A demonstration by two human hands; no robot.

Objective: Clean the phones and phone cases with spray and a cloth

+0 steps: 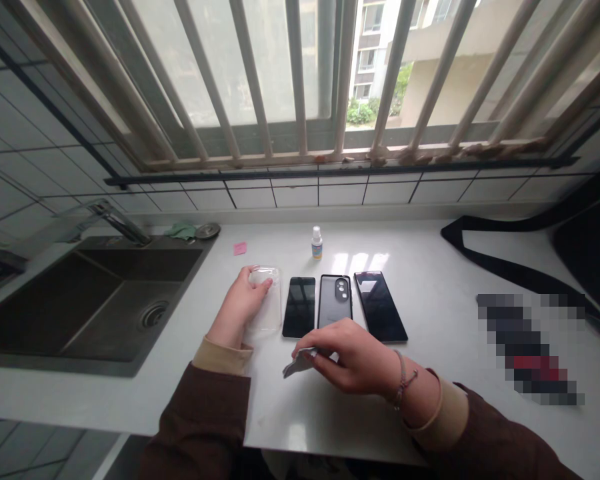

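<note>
My left hand (247,297) grips the upper left of a clear phone case (267,313) at the counter, thumb on its face. In my right hand (353,357) a folded grey cloth (299,361) is pinched between thumb and fingers, above the counter's front part. Just beyond it lie a dark smartphone (299,307), a black-rimmed phone case (335,303) with a camera cutout, partly hidden by my right hand, and a larger black smartphone (380,307). Behind them stands a small white-capped bottle (317,243).
A sink (130,368) with a faucet (123,223) is on the left. Near it are a green cloth (181,231), a round metal strainer (208,231) and a pink note (240,249). A black strap (500,272) and a blurred-out object (530,350) lie right.
</note>
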